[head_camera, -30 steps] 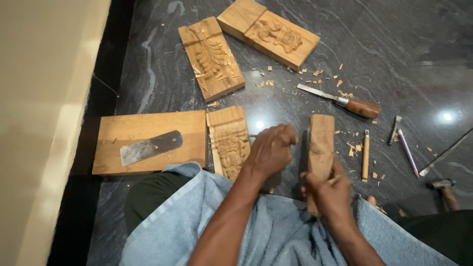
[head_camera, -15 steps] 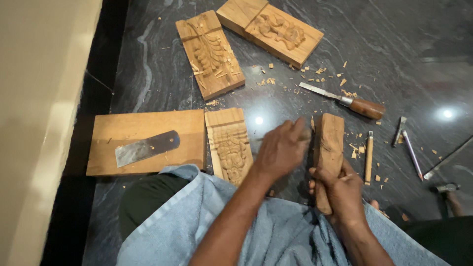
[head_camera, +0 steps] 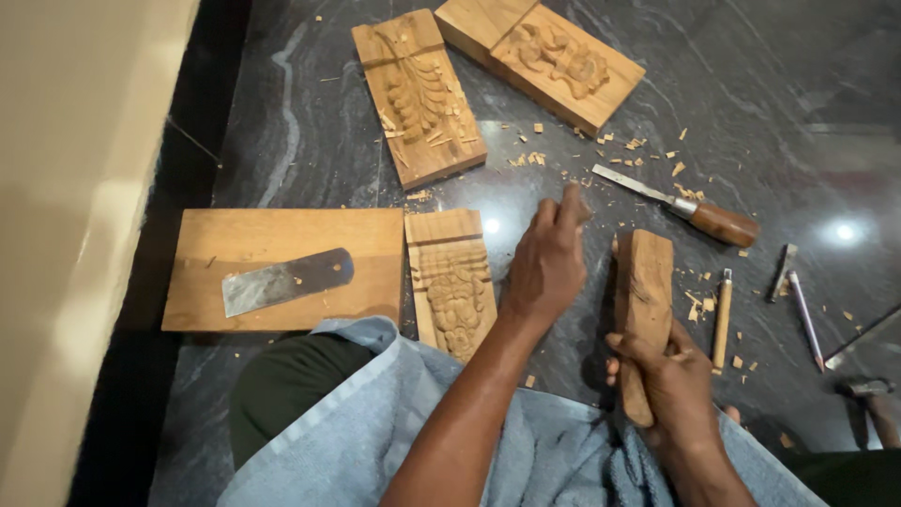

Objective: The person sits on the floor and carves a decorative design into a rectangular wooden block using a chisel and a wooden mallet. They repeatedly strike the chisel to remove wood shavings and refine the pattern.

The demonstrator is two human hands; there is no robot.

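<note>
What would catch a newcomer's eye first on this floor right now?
The right hand grips a wooden mallet upright near the lap, with the left hand lifted beside it. Three carved wooden panels and a plain board carrying a flat metal blade lie around, and a chisel lies among wood chips.

Board [head_camera: 282, 268]: left on floor [head_camera: 770, 84], blade [head_camera: 286, 280] on it.
Carved panel [head_camera: 453, 282]: right of board.
Chisel [head_camera: 680, 206]: behind mallet [head_camera: 643, 310].
</note>
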